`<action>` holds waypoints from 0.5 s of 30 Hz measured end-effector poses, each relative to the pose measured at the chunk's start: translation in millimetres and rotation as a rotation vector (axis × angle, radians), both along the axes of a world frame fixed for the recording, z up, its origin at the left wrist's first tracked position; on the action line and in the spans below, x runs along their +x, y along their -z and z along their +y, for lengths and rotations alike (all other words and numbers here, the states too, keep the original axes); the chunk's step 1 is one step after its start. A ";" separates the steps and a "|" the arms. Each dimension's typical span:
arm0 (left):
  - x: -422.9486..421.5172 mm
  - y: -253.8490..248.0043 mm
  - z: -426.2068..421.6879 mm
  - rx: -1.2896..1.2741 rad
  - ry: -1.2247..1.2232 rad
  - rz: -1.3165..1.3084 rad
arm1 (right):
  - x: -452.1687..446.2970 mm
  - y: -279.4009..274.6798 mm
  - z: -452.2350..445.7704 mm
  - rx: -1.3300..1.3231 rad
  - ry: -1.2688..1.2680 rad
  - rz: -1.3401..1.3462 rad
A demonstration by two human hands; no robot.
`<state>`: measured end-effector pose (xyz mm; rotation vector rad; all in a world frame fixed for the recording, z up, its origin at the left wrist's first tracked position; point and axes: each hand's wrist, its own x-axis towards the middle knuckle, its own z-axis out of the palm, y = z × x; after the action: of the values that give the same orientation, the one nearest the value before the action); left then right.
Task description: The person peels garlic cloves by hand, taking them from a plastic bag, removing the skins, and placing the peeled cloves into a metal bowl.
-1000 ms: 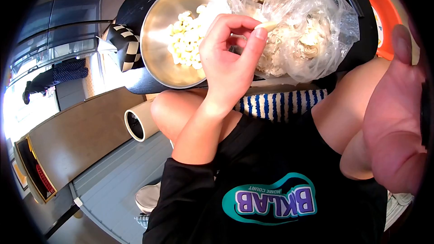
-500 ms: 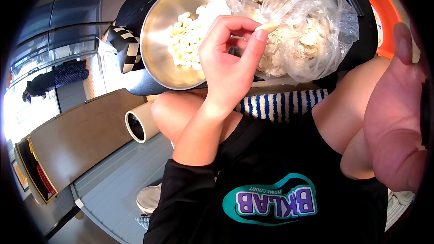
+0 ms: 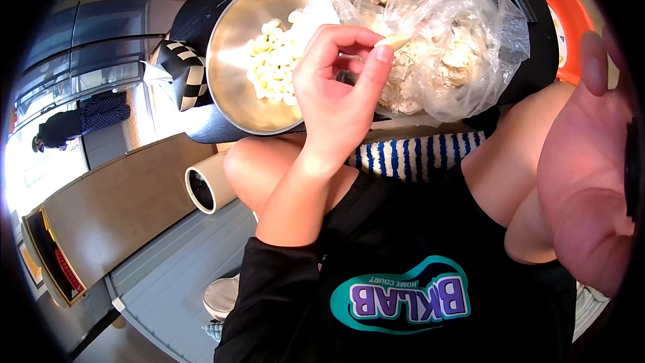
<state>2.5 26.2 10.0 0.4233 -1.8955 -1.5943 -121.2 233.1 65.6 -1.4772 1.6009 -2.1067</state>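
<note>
My left hand [image 3: 342, 87] pinches a peeled garlic clove [image 3: 395, 42] between thumb and fingertips. The hand is above the gap between a steel bowl [image 3: 225, 87] and a clear plastic bag [image 3: 494, 87]. Many pale peeled garlic cloves [image 3: 272, 60] lie in the bowl. Inside the bag are papery garlic skins [image 3: 460, 60] and what look like unpeeled pieces. My right hand [image 3: 584, 154] is raised close to the camera at the right edge, palm showing and fingers stretched upward. Nothing shows in it, and part of its fingers is cut off by the frame.
Bowl and bag stand on a black table [image 3: 195, 13] in front of my knees. A striped blue-and-white cloth [image 3: 416, 156] lies at my lap. An orange basin [image 3: 568, 17] is beyond the table at right. A person [image 3: 80, 121] appears far left. A cream cylindrical bin [image 3: 213, 181] stands at left.
My left hand keeps its pinch on the garlic clove and has hardly moved. The right hand has shifted very slightly; the whole view has drifted a little.
</note>
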 end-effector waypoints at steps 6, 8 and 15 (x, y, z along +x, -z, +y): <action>2.3 -2.9 -0.7 -0.008 -0.009 -0.053 | -8.0 -3.8 -4.6 -0.028 -0.009 0.015; 2.1 -1.7 -1.8 -0.015 -0.009 -0.039 | -11.3 -6.9 -8.6 -0.039 -0.009 0.033; 0.7 -5.1 -3.0 -0.093 -0.019 -0.016 | 5.6 -13.1 -52.2 0.337 0.194 0.115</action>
<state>3.2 23.2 15.1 0.4136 -1.9626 -1.4887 -115.6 180.8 78.7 -1.3992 2.0939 -1.7448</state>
